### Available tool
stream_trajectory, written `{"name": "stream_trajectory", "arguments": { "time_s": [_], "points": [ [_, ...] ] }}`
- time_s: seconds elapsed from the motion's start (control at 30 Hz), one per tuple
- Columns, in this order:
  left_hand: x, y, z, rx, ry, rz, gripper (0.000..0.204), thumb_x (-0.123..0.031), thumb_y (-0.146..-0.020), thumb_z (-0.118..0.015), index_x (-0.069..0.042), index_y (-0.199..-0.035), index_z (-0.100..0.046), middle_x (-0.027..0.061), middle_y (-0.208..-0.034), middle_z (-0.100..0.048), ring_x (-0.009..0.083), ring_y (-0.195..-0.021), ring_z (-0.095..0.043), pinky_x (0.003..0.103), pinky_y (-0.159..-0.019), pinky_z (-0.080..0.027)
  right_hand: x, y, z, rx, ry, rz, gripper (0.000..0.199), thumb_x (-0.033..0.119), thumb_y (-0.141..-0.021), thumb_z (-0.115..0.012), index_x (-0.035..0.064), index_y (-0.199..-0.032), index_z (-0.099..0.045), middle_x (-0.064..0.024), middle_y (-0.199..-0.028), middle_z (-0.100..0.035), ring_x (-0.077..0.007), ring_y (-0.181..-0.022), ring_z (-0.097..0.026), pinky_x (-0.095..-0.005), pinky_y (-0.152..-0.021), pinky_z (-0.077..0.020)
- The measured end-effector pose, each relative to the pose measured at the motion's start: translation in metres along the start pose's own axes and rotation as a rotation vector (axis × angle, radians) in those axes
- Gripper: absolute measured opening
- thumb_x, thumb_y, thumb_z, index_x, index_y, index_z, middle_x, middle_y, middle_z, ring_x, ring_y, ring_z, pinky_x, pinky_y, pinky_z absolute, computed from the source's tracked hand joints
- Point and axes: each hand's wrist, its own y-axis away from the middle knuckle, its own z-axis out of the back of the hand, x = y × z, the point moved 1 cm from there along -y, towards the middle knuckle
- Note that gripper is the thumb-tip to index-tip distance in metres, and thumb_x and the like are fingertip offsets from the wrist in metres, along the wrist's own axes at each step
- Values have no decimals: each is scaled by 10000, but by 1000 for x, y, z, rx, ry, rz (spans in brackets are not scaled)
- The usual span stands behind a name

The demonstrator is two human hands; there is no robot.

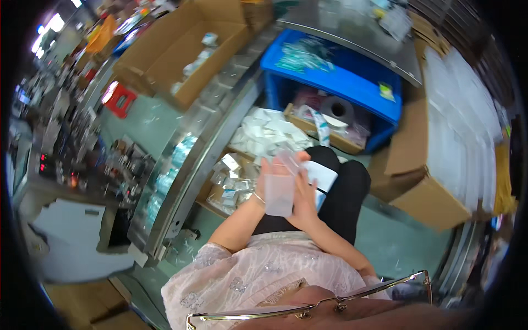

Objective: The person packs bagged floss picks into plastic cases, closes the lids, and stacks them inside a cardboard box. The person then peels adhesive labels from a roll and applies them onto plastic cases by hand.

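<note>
Above my lap I hold a frosted, see-through plastic box (279,196), with a clear flap or lid (287,159) standing out at its far end. My left hand (262,184) grips its left side, and some of those fingers show blurred through the plastic. My right hand (303,202) presses against the right side, its fingertips near the flap. No contents can be made out inside the box. On my dark trousers, just right of the right hand, lies a white sheet or packet (322,177) with a dark line across it.
A metal conveyor (212,124) with teal-and-clear packets runs along my left. Ahead are white scraps (269,132) and a blue bin (352,82); a carton of clear boxes (228,181) sits by my left arm. At right stands a carton (410,137) of translucent plastic pieces.
</note>
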Motion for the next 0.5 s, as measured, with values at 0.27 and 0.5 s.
{"name": "stream_trajectory", "arguments": {
  "time_s": [0.27,0.5],
  "points": [
    [-223,9,154,-1071,-2249,-848,492,-230,-799,-565,5,-1212,-436,157,-1253,-450,306,-1177,-386,398,-1010,-258,-70,76,72,-464,-23,-216,538,53,-717,-578,-19,-1219,-399,-188,-1270,-401,-336,-1208,-346,-398,-1020,-246],
    [-262,40,259,-1029,-2533,111,508,-259,-749,-660,-123,-1205,-483,144,-1409,-217,351,-1255,-278,415,-979,-328,-110,53,162,-565,301,-121,453,101,-723,-618,27,-1147,-478,-181,-1224,-426,-354,-1157,-396,-415,-969,-321]
  ]
}}
